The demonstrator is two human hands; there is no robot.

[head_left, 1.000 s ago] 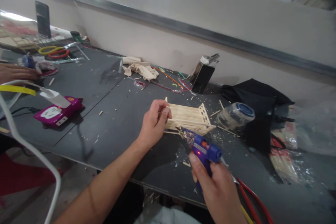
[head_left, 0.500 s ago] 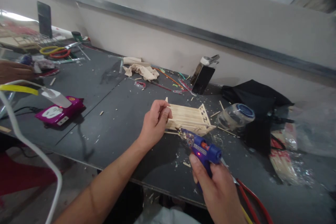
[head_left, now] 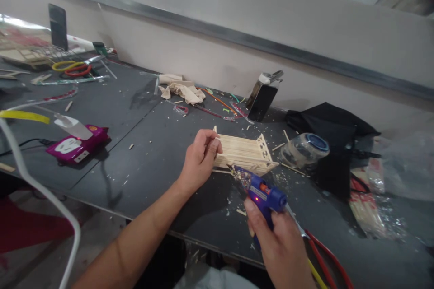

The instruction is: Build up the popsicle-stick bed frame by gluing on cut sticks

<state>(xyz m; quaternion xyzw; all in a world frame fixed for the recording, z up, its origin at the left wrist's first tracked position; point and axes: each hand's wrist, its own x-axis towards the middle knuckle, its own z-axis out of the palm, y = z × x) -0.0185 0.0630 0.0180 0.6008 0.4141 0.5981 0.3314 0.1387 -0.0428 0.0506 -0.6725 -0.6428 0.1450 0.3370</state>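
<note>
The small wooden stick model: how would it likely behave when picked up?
The stick model is probably light, being built of thin strips. Laid closely side by side, they suggest fair stiffness. Its openwork end panel looks fragile and might snap.

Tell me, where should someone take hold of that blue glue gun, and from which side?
The handle of the glue gun, probably, coming from the near side, as the right hand does. The handle slants down toward the person, while the speckled nozzle points away toward the wooden model, so this hold sits well back from that possibly hot end: a red light glows.
</note>
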